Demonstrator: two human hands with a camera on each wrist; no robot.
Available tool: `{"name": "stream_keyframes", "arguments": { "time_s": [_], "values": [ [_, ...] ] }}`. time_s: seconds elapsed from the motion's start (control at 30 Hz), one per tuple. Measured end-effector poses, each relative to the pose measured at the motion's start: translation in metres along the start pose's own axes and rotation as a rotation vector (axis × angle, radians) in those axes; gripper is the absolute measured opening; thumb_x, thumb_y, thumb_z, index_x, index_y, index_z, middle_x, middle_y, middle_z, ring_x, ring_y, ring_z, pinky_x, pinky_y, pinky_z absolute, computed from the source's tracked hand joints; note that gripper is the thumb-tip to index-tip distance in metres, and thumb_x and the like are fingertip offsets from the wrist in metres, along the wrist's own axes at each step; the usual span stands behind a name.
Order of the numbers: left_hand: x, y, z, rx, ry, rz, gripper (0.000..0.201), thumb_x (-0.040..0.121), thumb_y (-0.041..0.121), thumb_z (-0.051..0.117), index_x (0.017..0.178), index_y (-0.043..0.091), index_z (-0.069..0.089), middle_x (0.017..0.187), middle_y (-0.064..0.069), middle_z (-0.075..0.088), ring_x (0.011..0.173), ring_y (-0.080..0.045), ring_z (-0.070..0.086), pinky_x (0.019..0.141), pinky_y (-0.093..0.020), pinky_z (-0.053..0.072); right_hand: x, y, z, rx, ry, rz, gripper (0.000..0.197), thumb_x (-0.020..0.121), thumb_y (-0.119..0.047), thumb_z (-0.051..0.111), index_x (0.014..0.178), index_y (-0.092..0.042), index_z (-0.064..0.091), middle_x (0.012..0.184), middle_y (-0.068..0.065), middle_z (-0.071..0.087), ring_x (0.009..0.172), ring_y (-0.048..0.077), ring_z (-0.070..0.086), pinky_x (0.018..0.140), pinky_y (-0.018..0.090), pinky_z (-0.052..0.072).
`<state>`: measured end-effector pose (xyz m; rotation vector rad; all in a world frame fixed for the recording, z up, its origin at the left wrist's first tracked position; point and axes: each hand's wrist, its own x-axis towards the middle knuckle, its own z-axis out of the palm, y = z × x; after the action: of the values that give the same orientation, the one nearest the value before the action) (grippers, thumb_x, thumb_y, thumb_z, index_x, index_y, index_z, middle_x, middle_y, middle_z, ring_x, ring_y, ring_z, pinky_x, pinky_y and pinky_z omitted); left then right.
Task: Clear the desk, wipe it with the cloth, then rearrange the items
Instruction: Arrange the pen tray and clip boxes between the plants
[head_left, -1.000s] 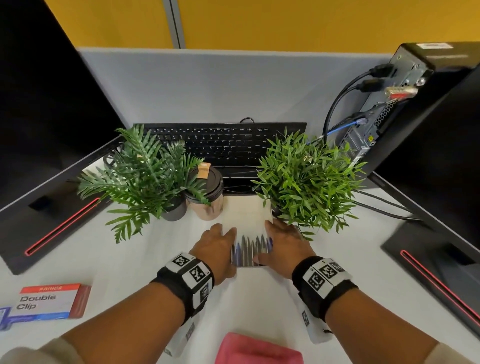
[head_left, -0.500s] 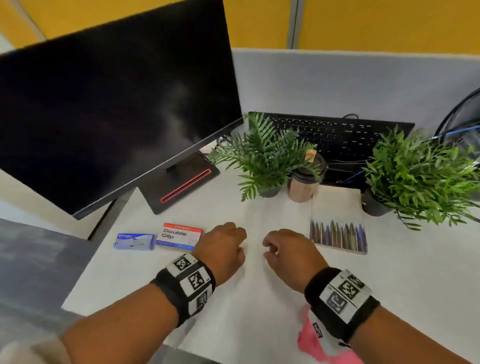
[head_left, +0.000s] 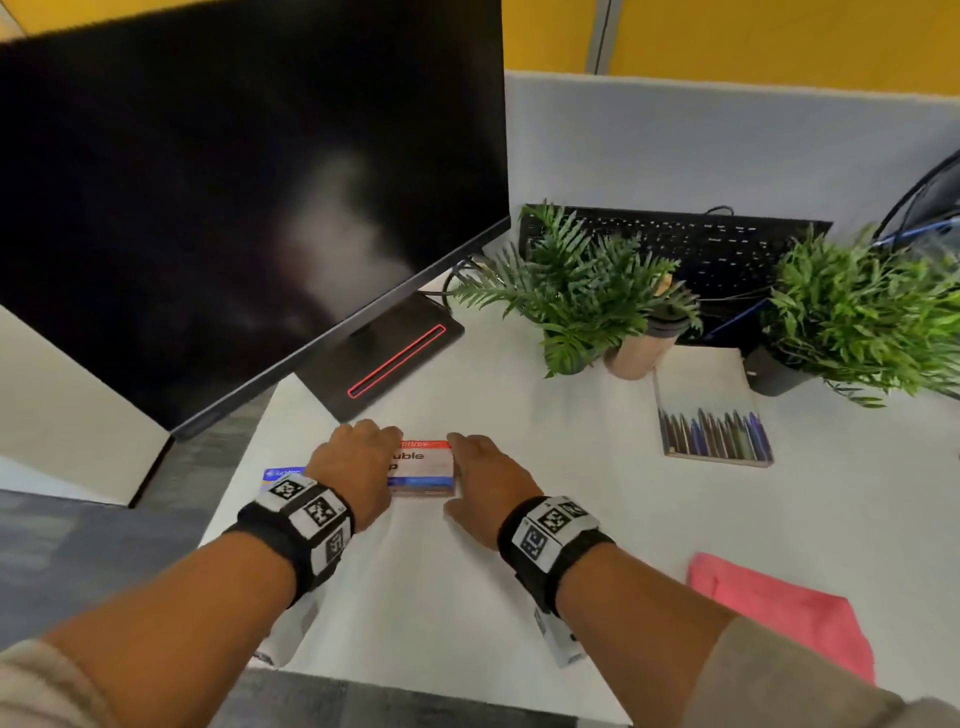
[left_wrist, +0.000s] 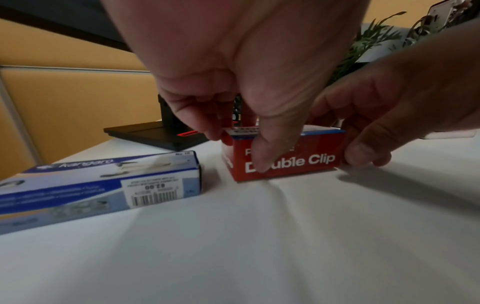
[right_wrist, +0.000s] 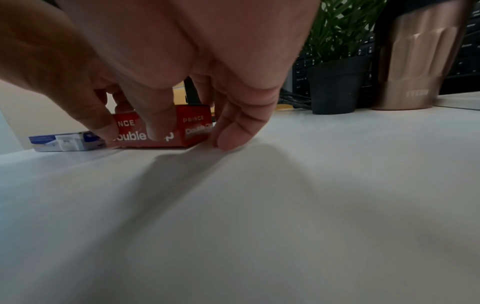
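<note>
White desk: both hands grip clip box; left wrist view alone shows stapler-box barcode.

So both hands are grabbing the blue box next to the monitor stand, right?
Not quite. Both hands, the left hand and the right hand, are on the red Double Clip box, not the blue box, which lies untouched beside it. The left wrist view shows this clearly.

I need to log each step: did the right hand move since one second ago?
Yes. The right hand left the pen case and went left; it now grips the red clip box near the monitor base.
</note>
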<state>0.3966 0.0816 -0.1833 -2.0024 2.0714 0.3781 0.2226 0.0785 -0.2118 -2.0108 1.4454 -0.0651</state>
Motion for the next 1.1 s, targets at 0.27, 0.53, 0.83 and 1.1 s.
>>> {"name": "stream_keyframes", "arguments": {
  "time_s": [0.27,0.53,0.83,1.1],
  "values": [
    [0.002,0.012,-0.004,-0.189,0.009,0.152,0.049,0.074,0.029,0.072,0.119,0.026,0.05,0.113,0.003,0.053,0.099,-0.02,0.06,0.086,-0.034,0.053,-0.013,0.011,-0.006,0.08,0.169,0.078,0.044,0.083,-0.02,0.062,0.125,-0.019,0.051,0.118,0.005,0.054,0.104,0.025,0.059,0.09,0.036,0.053],
    [0.022,0.096,-0.02,-0.307,0.053,0.299,0.052,0.076,0.025,0.071,0.125,0.022,0.052,0.119,-0.001,0.055,0.105,-0.02,0.058,0.091,-0.03,0.048,-0.049,0.073,-0.066,0.051,0.244,0.105,0.058,0.08,-0.018,0.067,0.135,-0.017,0.049,0.13,0.005,0.052,0.115,0.023,0.055,0.1,0.034,0.047],
    [0.075,0.187,-0.015,-0.399,0.083,0.257,0.064,0.078,0.02,0.069,0.137,0.016,0.045,0.135,-0.005,0.048,0.119,-0.024,0.053,0.103,-0.035,0.044,-0.043,0.155,-0.123,0.004,0.273,0.17,0.047,0.08,-0.013,0.066,0.125,-0.02,0.055,0.124,0.004,0.057,0.11,0.022,0.057,0.093,0.029,0.047],
    [0.106,0.214,-0.006,-0.438,0.112,0.188,0.058,0.079,0.017,0.067,0.134,0.017,0.049,0.14,-0.003,0.047,0.12,-0.025,0.054,0.102,-0.035,0.046,-0.013,0.198,-0.137,-0.006,0.24,0.157,0.044,0.08,-0.01,0.067,0.121,-0.018,0.056,0.124,0.003,0.058,0.109,0.022,0.057,0.092,0.028,0.046]
  ]
}}
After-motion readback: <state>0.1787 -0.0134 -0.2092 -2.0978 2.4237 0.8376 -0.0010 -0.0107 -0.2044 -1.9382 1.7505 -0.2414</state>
